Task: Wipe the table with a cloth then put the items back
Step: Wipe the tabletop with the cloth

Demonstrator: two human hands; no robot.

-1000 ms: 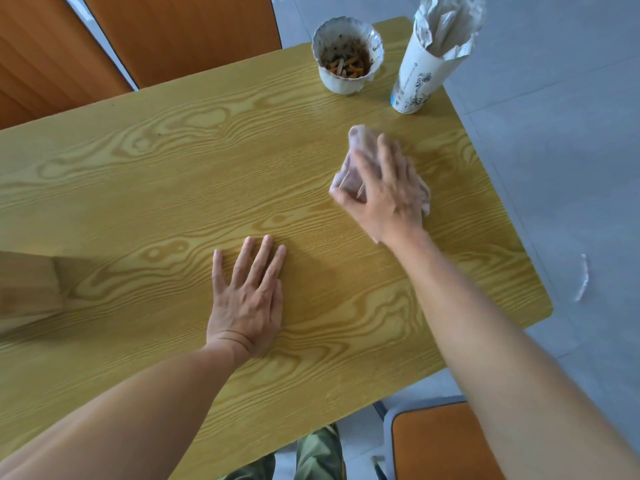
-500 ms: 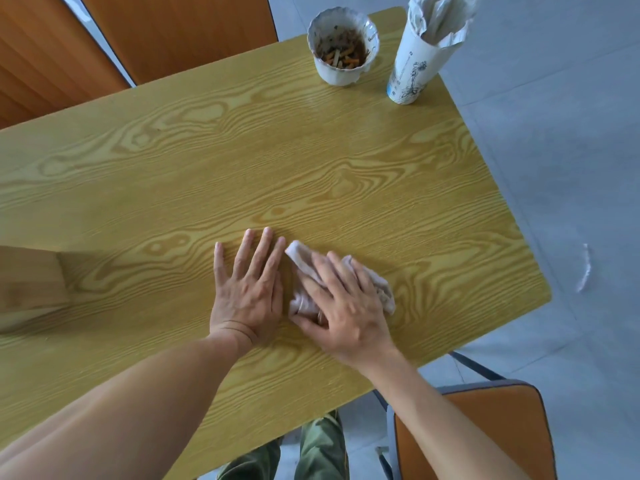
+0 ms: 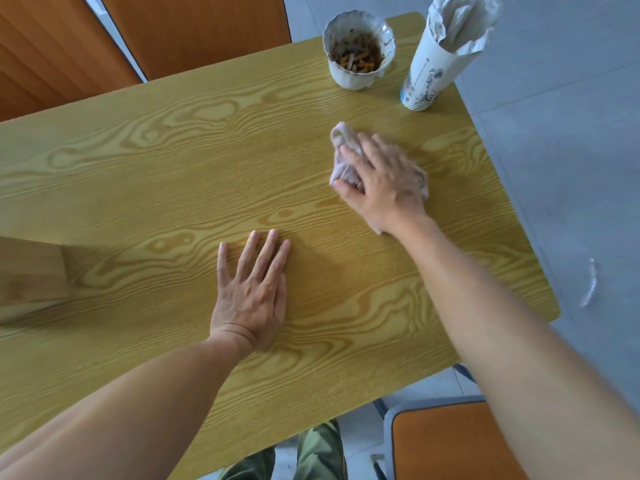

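Observation:
A pale crumpled cloth [image 3: 341, 143] lies on the yellow wood-grain table [image 3: 173, 174], pressed down under my right hand [image 3: 381, 183], whose fingers grip it at the right middle of the tabletop. My left hand [image 3: 252, 289] rests flat on the table nearer to me, palm down, fingers spread, holding nothing. A white cup [image 3: 358, 50] filled with cigarette butts stands at the far right. Beside it, at the table's corner, stands a tall white paper cup [image 3: 433, 67] stuffed with crumpled paper.
A wooden block [image 3: 31, 271] sits at the left edge of the table. Orange chairs stand behind the table [image 3: 194, 29] and at the near right [image 3: 450, 441]. A grey tiled floor [image 3: 571, 133] lies to the right, with a white scrap [image 3: 590, 285] on it.
My right hand slid the cloth from near my left hand back out to the far right of the table. The left hand stayed flat in place.

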